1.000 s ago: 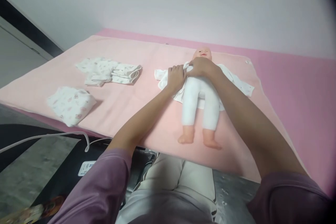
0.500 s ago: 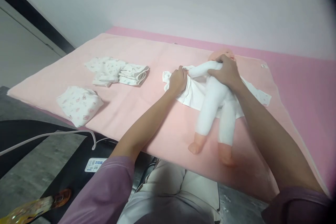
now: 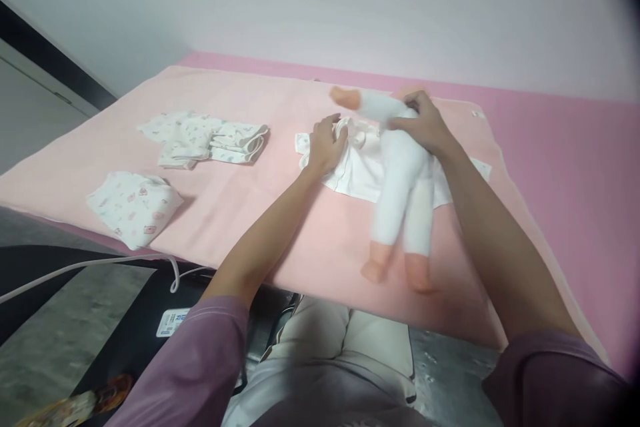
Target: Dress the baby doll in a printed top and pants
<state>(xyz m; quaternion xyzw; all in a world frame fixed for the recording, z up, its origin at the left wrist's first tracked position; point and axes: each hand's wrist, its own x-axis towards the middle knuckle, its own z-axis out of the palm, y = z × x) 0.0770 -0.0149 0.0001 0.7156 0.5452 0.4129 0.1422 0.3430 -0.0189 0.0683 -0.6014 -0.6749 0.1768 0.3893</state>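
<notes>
A doll [image 3: 400, 160] with a white cloth body is tilted over a spread white garment [image 3: 357, 170], its legs toward the near edge. My right hand [image 3: 423, 121] grips the doll's upper body, fingers wrapped round it. The doll's arm stretches to the left, its orange hand free in the air. My left hand [image 3: 327, 145] rests on the left part of the garment with its fingers apart. Most of the doll's head is hidden behind my right hand.
Folded patterned clothes [image 3: 210, 140] lie on the left of the pink padded table [image 3: 240, 207]. A folded patterned cloth [image 3: 135, 207] sits nearer the front left edge. A white cable [image 3: 100, 260] hangs before the table, and a wall rises behind.
My left hand has let go of the doll's arm and opened on the garment. That arm has swung up and left. The view has shifted slightly.
</notes>
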